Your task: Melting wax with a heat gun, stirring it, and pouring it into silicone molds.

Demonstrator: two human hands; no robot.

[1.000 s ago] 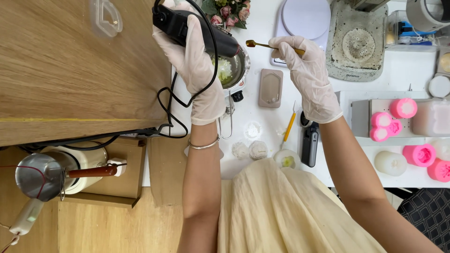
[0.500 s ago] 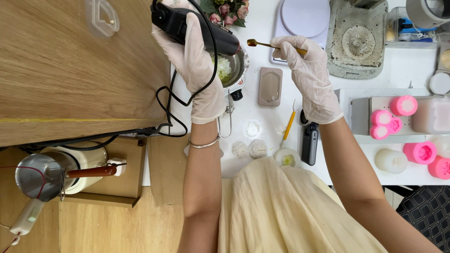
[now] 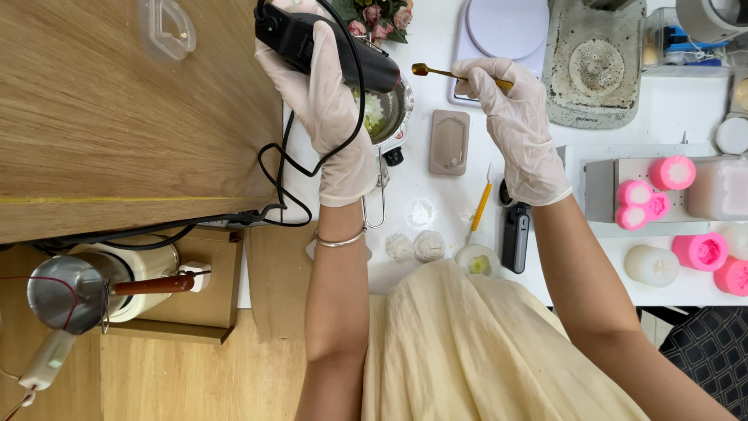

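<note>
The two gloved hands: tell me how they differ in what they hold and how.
The left hand wraps its whole fist around a bulky black corded tool over the metal pot. The right hand pinches a slim gold spoon in its fingertips, beside the pot. Both wear white gloves.

A home craft workshop: white worktable (image 3: 701,117) with pink moulds (image 3: 705,251) at right, a scale (image 3: 506,31) at the far edge, a wax-spattered tray (image 3: 596,70), and a wooden board (image 3: 117,117) at left.
</note>
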